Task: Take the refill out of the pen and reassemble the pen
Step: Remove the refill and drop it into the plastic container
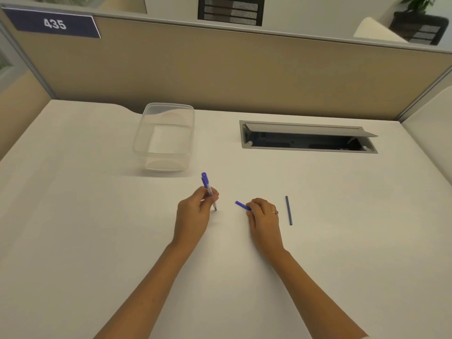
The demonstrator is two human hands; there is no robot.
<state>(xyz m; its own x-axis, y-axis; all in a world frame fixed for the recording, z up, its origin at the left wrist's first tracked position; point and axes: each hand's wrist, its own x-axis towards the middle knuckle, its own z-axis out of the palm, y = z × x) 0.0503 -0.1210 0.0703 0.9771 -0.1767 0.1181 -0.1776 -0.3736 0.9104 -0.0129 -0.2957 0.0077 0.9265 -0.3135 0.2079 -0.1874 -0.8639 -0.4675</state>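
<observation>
My left hand (195,211) grips the pen barrel (206,184), a clear tube with a blue clip end pointing away from me; its open end sticks out below my fingers. My right hand (263,216) pinches a short blue pen piece (242,205) that points left toward the barrel, with a gap between the two parts. The thin dark blue refill (288,210) lies alone on the white desk (97,216), just right of my right hand and not touched.
A clear plastic container (165,137) stands beyond my hands at the back left. An open grey cable hatch (308,138) is sunk into the desk at the back right. A beige partition (220,69) closes off the far edge.
</observation>
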